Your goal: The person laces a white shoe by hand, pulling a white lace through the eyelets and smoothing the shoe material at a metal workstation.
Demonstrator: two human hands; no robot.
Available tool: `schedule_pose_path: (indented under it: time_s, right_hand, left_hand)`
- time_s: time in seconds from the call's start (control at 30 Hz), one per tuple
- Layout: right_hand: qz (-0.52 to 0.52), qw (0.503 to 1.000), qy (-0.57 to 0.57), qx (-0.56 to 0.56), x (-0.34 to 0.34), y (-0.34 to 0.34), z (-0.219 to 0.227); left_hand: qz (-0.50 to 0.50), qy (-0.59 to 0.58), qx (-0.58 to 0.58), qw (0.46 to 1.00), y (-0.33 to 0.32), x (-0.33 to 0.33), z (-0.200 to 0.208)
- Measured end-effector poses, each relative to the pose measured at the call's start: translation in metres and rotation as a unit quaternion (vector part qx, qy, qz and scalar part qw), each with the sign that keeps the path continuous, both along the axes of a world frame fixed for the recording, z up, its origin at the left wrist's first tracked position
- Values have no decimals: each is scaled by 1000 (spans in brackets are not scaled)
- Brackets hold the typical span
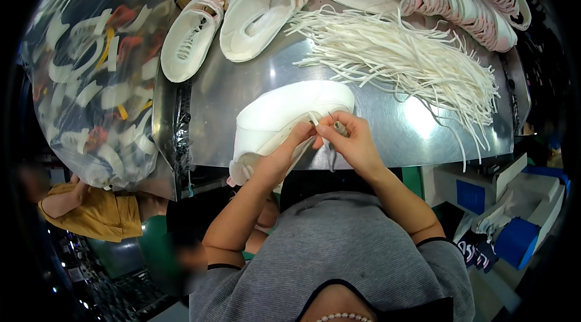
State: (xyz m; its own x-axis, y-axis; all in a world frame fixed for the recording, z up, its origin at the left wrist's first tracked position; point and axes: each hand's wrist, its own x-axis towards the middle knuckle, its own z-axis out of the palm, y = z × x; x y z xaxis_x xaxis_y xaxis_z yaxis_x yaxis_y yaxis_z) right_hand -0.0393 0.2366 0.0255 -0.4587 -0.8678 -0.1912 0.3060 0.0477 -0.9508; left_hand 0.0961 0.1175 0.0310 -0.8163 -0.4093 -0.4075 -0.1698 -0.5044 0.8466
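A white shoe upper point(275, 107) lies on its side at the near edge of the metal table, with its opening toward me. My left hand point(289, 148) is closed on the upper's eyelet edge, thumb and fingers pinched close to the holes. Fingertips of my right hand point(356, 143) meet it there, pinching a white shoelace point(315, 119) at the eyelets. A small metallic tool with a thin point point(341, 129) is tucked in the right hand's fingers; its exact kind is unclear. One lace end hangs below the fingers.
A loose pile of white laces point(399, 59) spreads across the metal table point(242, 89). Behind it stand nested stacks of white and pink uppers point(460, 4); a laced upper point(190, 41) lies left. A clear bag of shoe parts point(100, 74) bulges leftward. Another person point(97, 210) sits lower left.
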Motion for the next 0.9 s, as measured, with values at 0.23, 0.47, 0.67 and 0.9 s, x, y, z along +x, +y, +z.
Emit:
schedule_pose_path:
  time_s: [0.23,0.47,0.67,0.9]
  right_hand:
    - [46,993,88,63,5,3,7]
    - [45,980,192,-14,8,13,11]
    - [68,992,104,15,-5,16,22]
    - [106,980,163,49,6,-3,26]
  left_hand:
    - [47,-26,-109,993,13,11,-12]
    - [153,-28,-141,978,27,10,8]
    - [151,-1,-140,979,24,3,3]
    - [154,27,-181,971,28,31,-31]
